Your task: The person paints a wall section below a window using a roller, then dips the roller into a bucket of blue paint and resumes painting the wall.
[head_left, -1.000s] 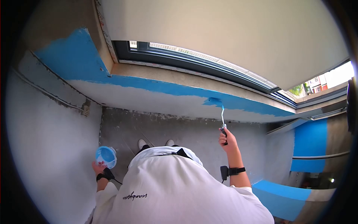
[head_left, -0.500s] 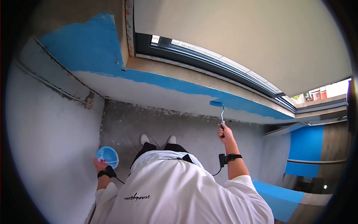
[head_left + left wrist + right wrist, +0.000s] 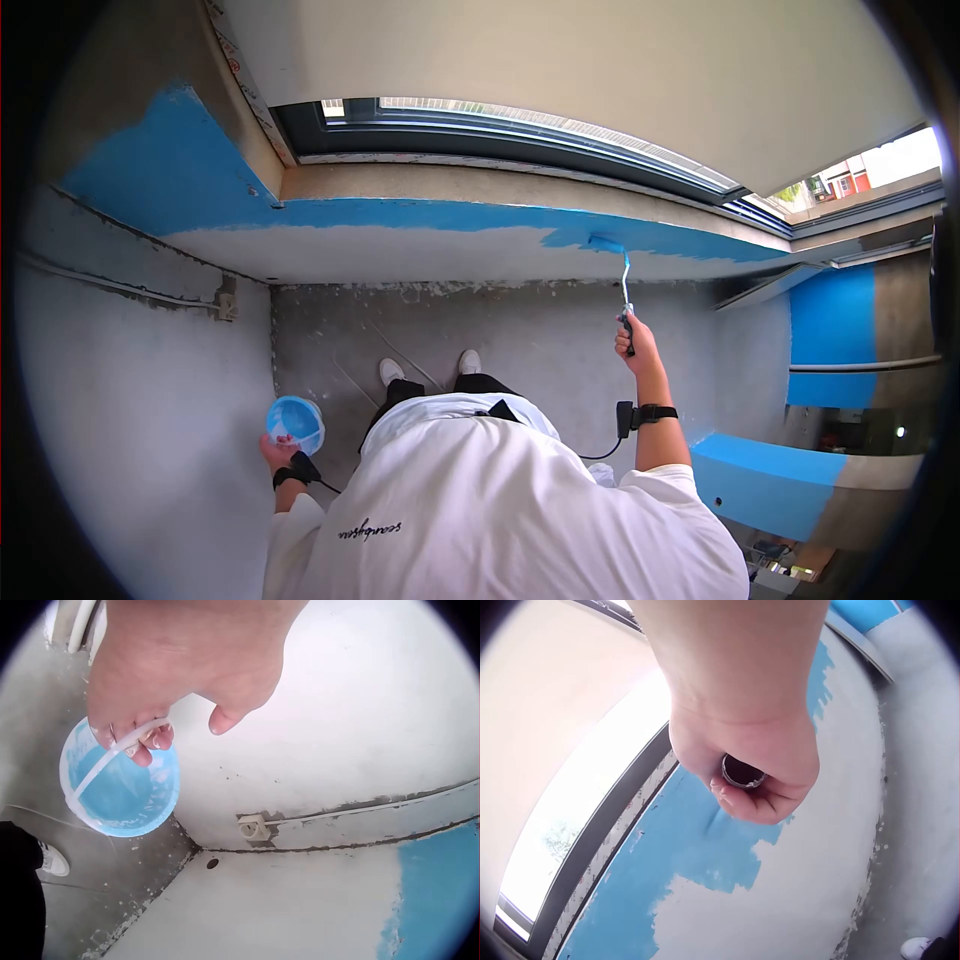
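In the head view my right hand (image 3: 640,347) grips the dark handle of a paint roller (image 3: 607,243), its arm stretched forward. The roller's small blue head lies against the low wall (image 3: 400,250) under the window, at the ragged lower border of the blue paint. In the right wrist view the fingers curl round the handle's round end (image 3: 742,772); the roller head is hidden behind the hand. My left hand (image 3: 277,455) holds a small bucket by its white bail handle (image 3: 105,761), fingers hooked under it. Light blue paint coats the inside of the bucket (image 3: 124,831).
A window frame (image 3: 500,140) and its sill run above the painted wall. At the left a grey-white wall carries a socket box (image 3: 253,828) and a conduit. The person's shoes (image 3: 392,372) stand on bare concrete. Blue-painted panels (image 3: 830,330) stand at the right.
The roller has moved right along the wall, and blue paint shows to the left of its head. The head view has shifted and tilted. The left hand keeps hold of the bucket at the left.
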A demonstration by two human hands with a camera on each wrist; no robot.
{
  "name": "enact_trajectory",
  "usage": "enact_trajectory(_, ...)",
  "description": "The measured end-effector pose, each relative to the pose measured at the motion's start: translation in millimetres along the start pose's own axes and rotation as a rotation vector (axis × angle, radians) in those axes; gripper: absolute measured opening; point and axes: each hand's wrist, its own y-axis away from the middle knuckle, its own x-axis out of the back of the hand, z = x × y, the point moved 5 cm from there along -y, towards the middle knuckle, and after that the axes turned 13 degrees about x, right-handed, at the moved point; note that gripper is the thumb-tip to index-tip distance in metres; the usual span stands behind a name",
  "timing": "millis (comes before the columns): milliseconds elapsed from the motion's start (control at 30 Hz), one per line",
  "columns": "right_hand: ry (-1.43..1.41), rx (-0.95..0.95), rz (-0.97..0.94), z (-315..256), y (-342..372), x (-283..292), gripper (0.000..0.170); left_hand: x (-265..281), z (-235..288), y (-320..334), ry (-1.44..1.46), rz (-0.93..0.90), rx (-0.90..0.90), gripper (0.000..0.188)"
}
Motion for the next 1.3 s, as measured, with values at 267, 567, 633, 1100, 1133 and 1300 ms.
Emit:
enact_trajectory(267,0.252,0.038,-0.025,19,-71,16,0.025,-33,-30,65,0.002,-0.109,-0.011,0.041)
enact_trajectory(567,0.152,-0.099,-0.036,59,-137,43,0.027,-8,-78,122,-0.101,-0.095,-0.042,0.049)
enact_trajectory(633,0.141,-0.062,-0.115,50,-128,49,0.027,2,-90,131,-0.114,-0.064,-0.037,0.049)
enact_trajectory(1100,-0.055,-0.222,-0.187,62,-138,44,0.026,101,-151,180,0.17,0.166,0.014,0.047)
enact_trajectory(1133,-0.061,-0.21,-0.198,60,-137,48,0.026,101,-148,183,0.169,0.162,0.008,0.047)
enact_trajectory(1300,-0.043,-0.164,-0.245,18,-101,64,0.025,115,-145,190,0.18,0.155,0.005,0.047)
